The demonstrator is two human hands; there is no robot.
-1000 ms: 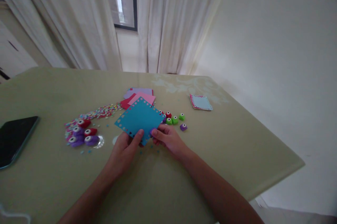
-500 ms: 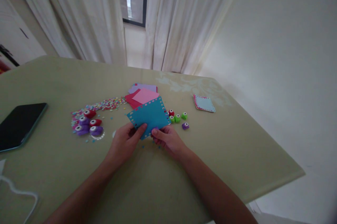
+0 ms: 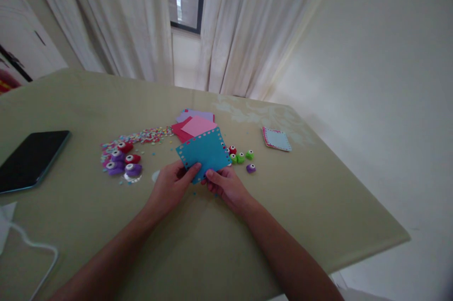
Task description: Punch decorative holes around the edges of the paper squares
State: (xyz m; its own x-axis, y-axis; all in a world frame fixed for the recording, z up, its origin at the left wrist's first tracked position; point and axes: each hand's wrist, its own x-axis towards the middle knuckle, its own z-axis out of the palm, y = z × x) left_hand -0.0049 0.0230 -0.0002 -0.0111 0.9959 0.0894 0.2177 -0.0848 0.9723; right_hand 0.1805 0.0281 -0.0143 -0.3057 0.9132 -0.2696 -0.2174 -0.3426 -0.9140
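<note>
A blue paper card (image 3: 205, 151) with punched holes along its edges is held up over the table. My left hand (image 3: 173, 183) is closed on its lower left side, thumb on top. My right hand (image 3: 228, 187) is closed at the card's bottom edge, its thumb pressing on a small purple craft punch (image 3: 208, 173), mostly hidden by the fingers. Just behind the right hand lie several small green punches (image 3: 240, 158), a red punch (image 3: 232, 150) and another purple punch (image 3: 251, 168).
Larger red and purple punches (image 3: 132, 169) sit at the left beside scattered paper confetti (image 3: 152, 135). Pink, red and lilac sheets (image 3: 198, 125) lie behind the card. A stack of punched cards (image 3: 276, 139) is at the right, a black tablet (image 3: 33, 159) and white cable (image 3: 38, 246) at the left.
The view has shifted slightly, so the table things appear a little further right. Both hands keep their hold, with the card and punch in nearly the same place.
</note>
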